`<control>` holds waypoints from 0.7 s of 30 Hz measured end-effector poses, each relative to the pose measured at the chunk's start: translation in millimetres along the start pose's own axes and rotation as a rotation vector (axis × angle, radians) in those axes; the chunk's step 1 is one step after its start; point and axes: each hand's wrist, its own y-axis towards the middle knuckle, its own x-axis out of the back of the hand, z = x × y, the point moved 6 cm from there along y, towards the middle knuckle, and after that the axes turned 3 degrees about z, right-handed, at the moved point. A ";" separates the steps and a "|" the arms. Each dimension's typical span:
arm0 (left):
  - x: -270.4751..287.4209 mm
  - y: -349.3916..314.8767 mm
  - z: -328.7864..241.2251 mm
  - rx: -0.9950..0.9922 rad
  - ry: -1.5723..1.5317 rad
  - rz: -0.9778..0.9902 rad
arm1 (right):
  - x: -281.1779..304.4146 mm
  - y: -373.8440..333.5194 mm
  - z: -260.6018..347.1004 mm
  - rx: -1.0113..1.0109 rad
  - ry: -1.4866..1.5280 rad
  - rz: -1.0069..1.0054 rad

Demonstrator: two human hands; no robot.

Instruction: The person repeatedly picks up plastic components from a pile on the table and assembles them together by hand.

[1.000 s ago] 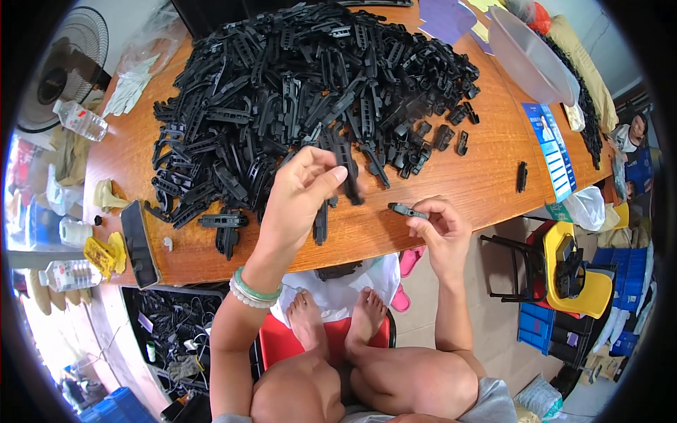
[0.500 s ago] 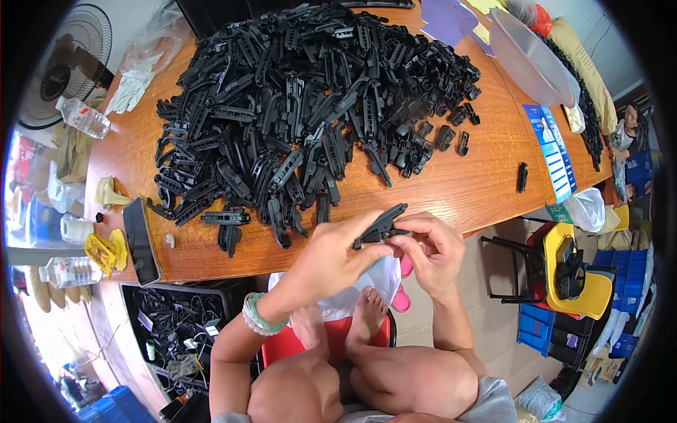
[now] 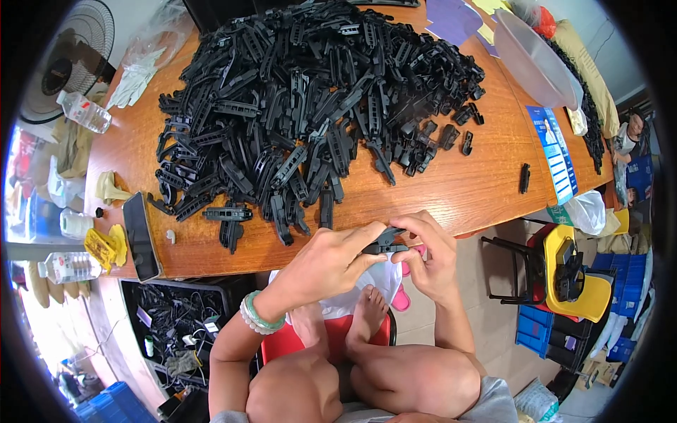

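Head view, from the left: a dark, flat, rectangular phone lies near the edge of a brown wooden table. To its right spreads a heap of elongated black plastic parts. Below the heap, the left hand, with pale green and white bracelets on its wrist, pinches a black plastic piece between thumb and fingers. That piece is held just off the table's near edge, between both hands, which are close together; the right hand grips its other end, partly hiding it. Farther right, a short black plastic part lies alone near a blue-and-white printed sheet.
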 end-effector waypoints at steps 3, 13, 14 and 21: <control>0.5 0.4 -0.8 0.015 0.005 0.010 | 0.3 -0.6 -3.0 -0.050 0.018 0.030; -4.1 -5.0 2.8 -0.033 -0.022 -0.077 | -4.2 0.7 -1.9 -0.072 0.084 0.063; -4.0 -5.5 2.3 -0.032 -0.021 -0.078 | -4.9 0.7 -2.1 -0.074 0.083 0.070; -3.3 -4.7 0.4 -0.075 0.031 -0.102 | -7.7 -2.6 -5.1 -0.106 0.116 0.007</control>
